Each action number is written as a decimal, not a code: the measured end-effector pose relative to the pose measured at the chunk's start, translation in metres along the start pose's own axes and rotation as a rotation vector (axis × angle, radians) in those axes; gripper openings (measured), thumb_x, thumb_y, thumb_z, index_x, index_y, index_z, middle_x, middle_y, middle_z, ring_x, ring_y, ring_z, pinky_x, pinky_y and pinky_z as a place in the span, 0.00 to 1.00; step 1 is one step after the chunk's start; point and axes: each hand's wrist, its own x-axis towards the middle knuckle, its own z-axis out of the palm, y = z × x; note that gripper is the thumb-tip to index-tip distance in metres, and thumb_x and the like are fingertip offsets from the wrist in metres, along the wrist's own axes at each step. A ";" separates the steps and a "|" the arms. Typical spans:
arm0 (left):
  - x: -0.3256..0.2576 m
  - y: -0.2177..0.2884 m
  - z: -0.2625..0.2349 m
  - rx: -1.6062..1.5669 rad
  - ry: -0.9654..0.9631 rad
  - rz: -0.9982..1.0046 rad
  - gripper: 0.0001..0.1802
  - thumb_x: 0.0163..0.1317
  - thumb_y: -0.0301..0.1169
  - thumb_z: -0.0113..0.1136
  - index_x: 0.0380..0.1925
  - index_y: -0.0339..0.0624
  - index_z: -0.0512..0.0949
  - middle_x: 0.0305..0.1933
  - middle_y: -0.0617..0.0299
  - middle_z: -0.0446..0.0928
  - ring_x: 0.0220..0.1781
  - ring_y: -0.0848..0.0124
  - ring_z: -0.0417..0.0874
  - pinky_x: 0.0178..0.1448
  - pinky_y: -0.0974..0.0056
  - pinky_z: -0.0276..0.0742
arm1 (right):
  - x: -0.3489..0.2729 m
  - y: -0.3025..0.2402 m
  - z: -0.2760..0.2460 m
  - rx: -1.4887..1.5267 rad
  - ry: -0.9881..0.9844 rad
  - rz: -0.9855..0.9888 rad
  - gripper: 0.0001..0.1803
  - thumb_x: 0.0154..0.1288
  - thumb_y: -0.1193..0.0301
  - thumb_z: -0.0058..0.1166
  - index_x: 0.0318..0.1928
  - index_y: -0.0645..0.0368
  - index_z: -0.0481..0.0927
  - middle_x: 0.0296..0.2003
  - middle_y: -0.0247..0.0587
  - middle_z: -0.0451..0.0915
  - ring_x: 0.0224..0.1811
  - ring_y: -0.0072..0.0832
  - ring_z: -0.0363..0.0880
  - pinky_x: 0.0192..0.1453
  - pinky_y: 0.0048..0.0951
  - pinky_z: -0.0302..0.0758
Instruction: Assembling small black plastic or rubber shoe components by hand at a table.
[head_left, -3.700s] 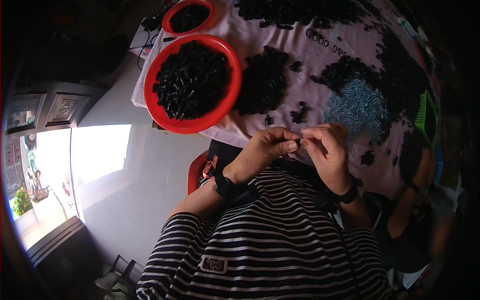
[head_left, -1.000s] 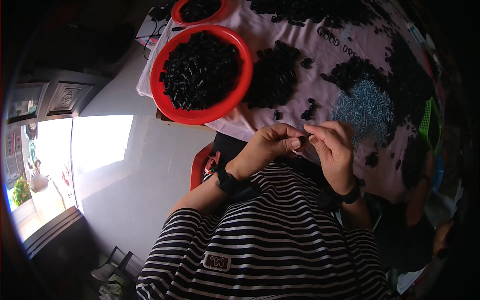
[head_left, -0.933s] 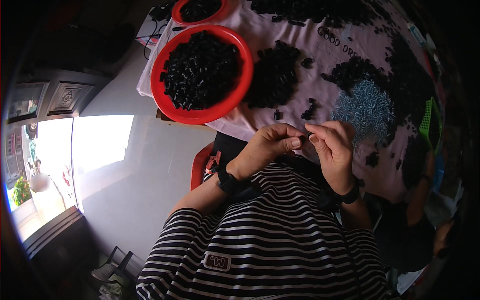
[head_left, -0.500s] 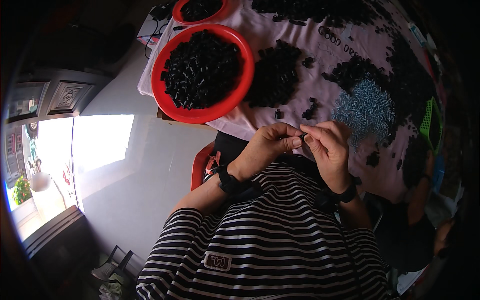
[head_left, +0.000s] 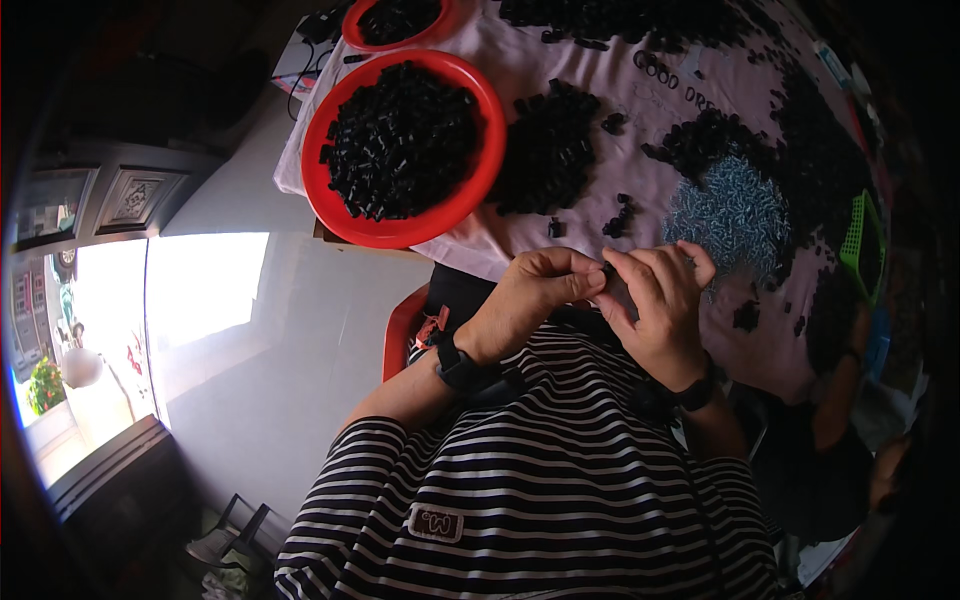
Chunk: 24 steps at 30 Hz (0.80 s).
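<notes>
At the near edge of the cloth-covered table, my left hand (head_left: 530, 292) pinches a small black plastic piece (head_left: 607, 268) between thumb and forefinger. From the other side my right hand (head_left: 660, 312) meets it, thumb and forefinger on the piece, its other fingers loosely raised. Most of the piece is hidden by fingertips. Just beyond the hands lie a few loose black plastic parts (head_left: 620, 216). To the right of these is a heap of small bluish-silver screws (head_left: 728, 212). A larger pile of black parts (head_left: 552, 150) sits beyond my left hand.
A big red basin (head_left: 492, 160) full of black parts stands at the left, a smaller red basin (head_left: 347, 28) behind it. More black parts spread over the pink cloth (head_left: 640, 110). A green basket (head_left: 860, 245) lies at the right edge, near another person's arm (head_left: 840, 395).
My right hand's fingers have shifted on the piece, the outer ones lifting and spreading a little. The left hand stays nearly still with its pinch.
</notes>
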 end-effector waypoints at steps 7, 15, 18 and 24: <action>-0.001 0.005 0.000 -0.026 -0.045 -0.029 0.13 0.73 0.35 0.65 0.46 0.34 0.83 0.41 0.63 0.86 0.45 0.75 0.86 0.55 0.68 0.80 | -0.003 -0.008 0.004 -0.013 0.031 -0.038 0.28 0.51 0.71 0.73 0.56 0.57 0.82 0.41 0.32 0.78 0.43 0.29 0.79 0.71 0.50 0.57; -0.002 0.005 0.002 0.177 0.002 -0.110 0.17 0.73 0.39 0.66 0.45 0.33 0.83 0.42 0.61 0.85 0.43 0.73 0.86 0.52 0.68 0.82 | -0.009 -0.007 0.008 -0.059 0.022 -0.017 0.23 0.52 0.69 0.71 0.50 0.61 0.82 0.32 0.31 0.78 0.37 0.28 0.78 0.66 0.47 0.61; -0.003 0.002 -0.001 0.181 -0.051 -0.117 0.21 0.74 0.47 0.63 0.43 0.36 0.84 0.39 0.66 0.84 0.41 0.79 0.82 0.48 0.70 0.78 | -0.012 -0.007 0.012 -0.032 0.032 -0.021 0.21 0.52 0.70 0.71 0.48 0.61 0.82 0.32 0.31 0.77 0.36 0.28 0.77 0.64 0.46 0.63; -0.001 -0.006 -0.003 0.140 -0.051 -0.095 0.21 0.74 0.46 0.64 0.40 0.36 0.84 0.36 0.67 0.83 0.39 0.80 0.81 0.47 0.71 0.78 | -0.013 -0.010 0.017 0.005 0.106 -0.027 0.15 0.53 0.72 0.68 0.41 0.60 0.81 0.30 0.31 0.74 0.33 0.28 0.74 0.61 0.44 0.65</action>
